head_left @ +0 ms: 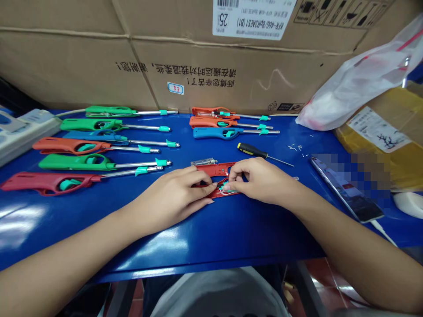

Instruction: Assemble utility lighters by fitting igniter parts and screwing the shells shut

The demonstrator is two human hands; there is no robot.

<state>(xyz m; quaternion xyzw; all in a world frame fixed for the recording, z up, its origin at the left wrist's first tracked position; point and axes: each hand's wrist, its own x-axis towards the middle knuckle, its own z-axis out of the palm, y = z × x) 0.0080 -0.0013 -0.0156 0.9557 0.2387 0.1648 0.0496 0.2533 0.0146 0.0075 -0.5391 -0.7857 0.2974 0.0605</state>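
On the blue table in front of me lies a red gas lighter taken apart. Its one casing half (214, 169) lies behind my fingers, beside a clear fuel tank (202, 162). The nearer casing half (218, 193) holds a teal piece, a dark part and a white wire. My left hand (175, 191) has its thumb and fingers closed on this half at its left part. My right hand (259, 179) pinches at the teal piece and white wire from the right; its fingertips partly hide them. A metal tip shows beyond my right wrist.
Several lighters (79, 163) lie in a column at left, and three more lighters (216, 133) at the back. A screwdriver (253, 150), small screws (299, 148) and a phone (346, 189) are at right. A cardboard box (185, 53) walls the back; a power strip (29, 134) is left.
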